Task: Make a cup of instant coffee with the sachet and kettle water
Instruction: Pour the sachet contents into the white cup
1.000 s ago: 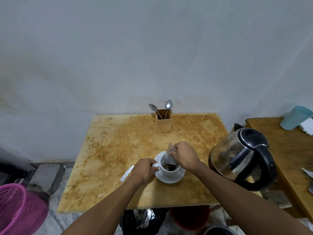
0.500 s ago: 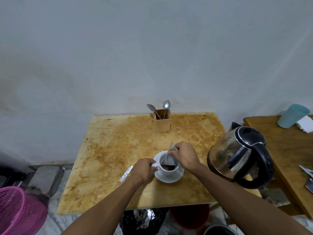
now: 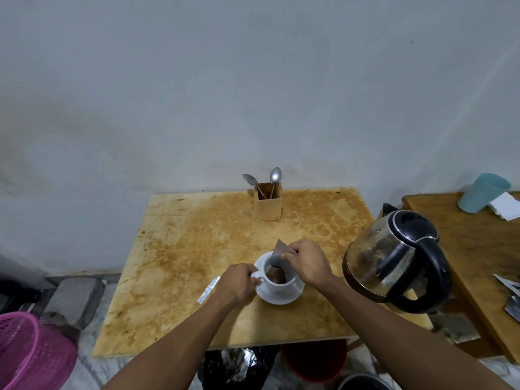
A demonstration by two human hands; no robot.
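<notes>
Head view, sachet (image 3: 277,254) tilted mouth-down into cup (image 3: 277,280), right hand (image 3: 308,261) pinching

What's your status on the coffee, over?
Left hand on white ceramic cup handle. Right hand tipping grey foil sachet into it. Glass-and-black electric kettle untouched, path clear.

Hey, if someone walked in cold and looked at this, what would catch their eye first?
Probably the two hands at the white cup on its saucer, mid-table: the left hand grips the handle while the right hand tips a sachet over brown powder. Next, the big glass kettle at the table's right edge.
</notes>
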